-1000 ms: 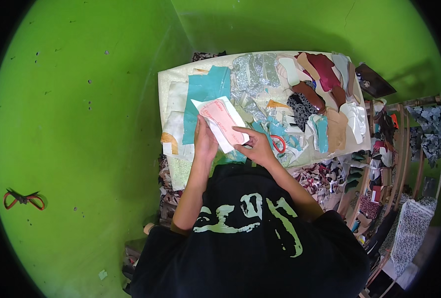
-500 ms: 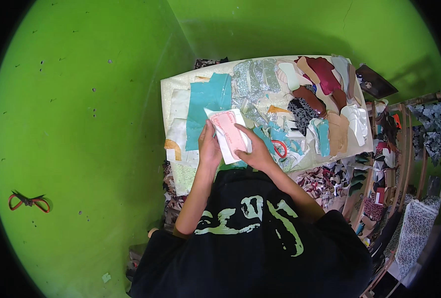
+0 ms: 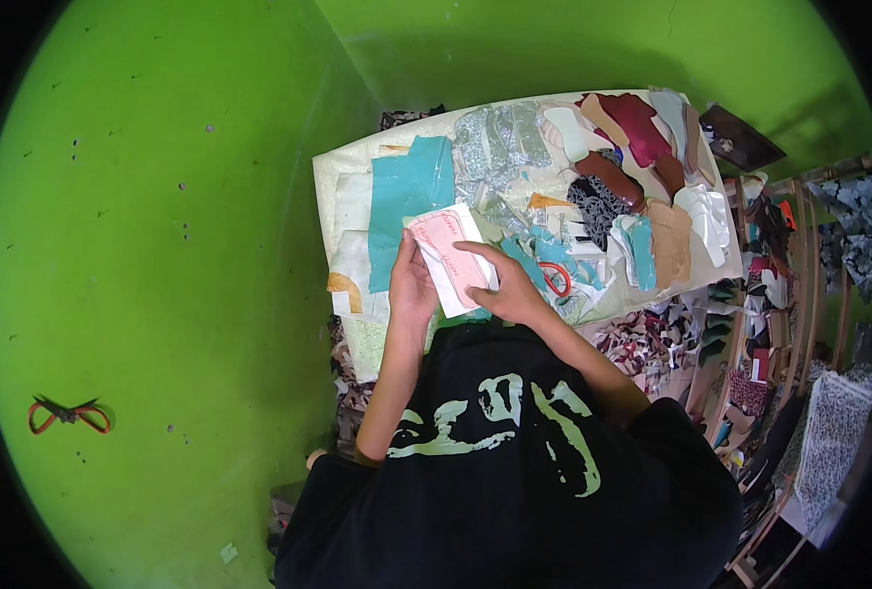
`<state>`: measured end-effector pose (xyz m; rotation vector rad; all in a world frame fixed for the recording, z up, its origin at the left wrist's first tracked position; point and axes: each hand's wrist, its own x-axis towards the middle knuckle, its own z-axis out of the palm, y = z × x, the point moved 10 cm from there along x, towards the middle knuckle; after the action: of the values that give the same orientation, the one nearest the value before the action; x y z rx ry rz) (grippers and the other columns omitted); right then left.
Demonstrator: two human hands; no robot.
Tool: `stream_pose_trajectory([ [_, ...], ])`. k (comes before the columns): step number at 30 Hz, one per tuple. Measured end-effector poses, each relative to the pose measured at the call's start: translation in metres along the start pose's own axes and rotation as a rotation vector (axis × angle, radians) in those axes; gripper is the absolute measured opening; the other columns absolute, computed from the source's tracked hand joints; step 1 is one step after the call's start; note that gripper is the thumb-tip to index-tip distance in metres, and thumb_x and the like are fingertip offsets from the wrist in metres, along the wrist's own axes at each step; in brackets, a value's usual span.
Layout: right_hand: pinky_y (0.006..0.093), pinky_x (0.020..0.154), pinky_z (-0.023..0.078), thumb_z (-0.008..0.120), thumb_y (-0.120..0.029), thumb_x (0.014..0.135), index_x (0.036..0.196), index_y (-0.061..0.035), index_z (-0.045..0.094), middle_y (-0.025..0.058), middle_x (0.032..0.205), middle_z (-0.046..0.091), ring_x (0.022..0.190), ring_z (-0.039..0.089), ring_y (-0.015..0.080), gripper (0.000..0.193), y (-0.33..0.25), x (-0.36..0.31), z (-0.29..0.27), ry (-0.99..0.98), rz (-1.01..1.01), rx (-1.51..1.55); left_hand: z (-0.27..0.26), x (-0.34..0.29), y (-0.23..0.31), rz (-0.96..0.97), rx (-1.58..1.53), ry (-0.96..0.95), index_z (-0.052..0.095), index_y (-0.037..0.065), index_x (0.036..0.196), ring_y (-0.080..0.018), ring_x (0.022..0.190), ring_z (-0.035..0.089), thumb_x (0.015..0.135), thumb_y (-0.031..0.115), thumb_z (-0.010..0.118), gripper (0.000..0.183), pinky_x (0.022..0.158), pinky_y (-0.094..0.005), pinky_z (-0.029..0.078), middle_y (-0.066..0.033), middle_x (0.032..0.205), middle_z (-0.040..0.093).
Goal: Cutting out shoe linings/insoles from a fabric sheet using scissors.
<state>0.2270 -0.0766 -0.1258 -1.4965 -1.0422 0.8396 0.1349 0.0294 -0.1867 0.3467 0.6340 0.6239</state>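
Between my hands is a white sheet [image 3: 466, 222] with a pink, sole-shaped piece [image 3: 445, 253] printed in red lying against it. My left hand [image 3: 412, 285] grips the sheet's left edge, thumb up along the side. From the right, my right hand [image 3: 511, 287] pinches the lower right part, its fingers over the pink piece. Just beyond the sheet, a flat teal piece of material [image 3: 411, 201] lies on the pale table [image 3: 357, 344]. Close to my right hand are red-handled scissors [image 3: 557, 280], their blades hidden among teal scraps [image 3: 529, 263].
Brown, maroon, white and clear-wrapped cut pieces [image 3: 495, 142] cover the table's far and right parts. Slatted shelving [image 3: 799, 294] with fabric stands at the right, above a heap of scraps [image 3: 642, 344]. Another pair of scissors [image 3: 69, 416] hangs on the green wall at left.
The view has shifted slightly, so the table sits a little higher. Both hands still hold the sheet and pink piece, and the right fingers have moved slightly over the pink piece.
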Motion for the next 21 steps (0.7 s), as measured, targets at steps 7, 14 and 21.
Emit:
stream_pose_trajectory([
  [7,0.0356,0.105,0.042,0.064,0.002,0.075,0.137,-0.009,0.053,0.0168,0.132,0.058,0.122,0.057,0.0289,0.064,-0.003,-0.004,-0.003,0.029,-0.012,-0.012,0.002,-0.001,-0.004,-0.024,-0.003,-0.02,0.058,0.003,0.123,-0.0209,0.111,0.064,0.103,0.036,0.05,0.039,0.098,-0.0381,0.049,-0.0111,0.12,0.067],
  [14,0.033,0.107,0.039,0.065,0.002,0.073,0.135,-0.0065,0.055,0.0134,0.133,0.059,0.123,0.055,0.0214,0.064,0.001,-0.006,0.0,-0.003,0.052,0.04,-0.006,0.004,-0.005,-0.034,0.017,-0.04,0.057,0.002,0.123,-0.0213,0.111,0.064,0.103,0.034,0.051,0.038,0.097,-0.0379,0.05,-0.0123,0.12,0.067],
  [21,0.0321,0.105,0.04,0.063,0.003,0.072,0.136,-0.0062,0.056,0.0128,0.132,0.059,0.121,0.055,0.0187,0.065,0.003,-0.004,0.004,-0.033,0.053,0.149,0.005,0.002,-0.006,-0.037,0.067,-0.181,0.049,0.001,0.136,-0.0203,0.116,0.06,0.104,0.031,0.05,0.044,0.101,-0.0371,0.048,-0.0115,0.129,0.061],
])
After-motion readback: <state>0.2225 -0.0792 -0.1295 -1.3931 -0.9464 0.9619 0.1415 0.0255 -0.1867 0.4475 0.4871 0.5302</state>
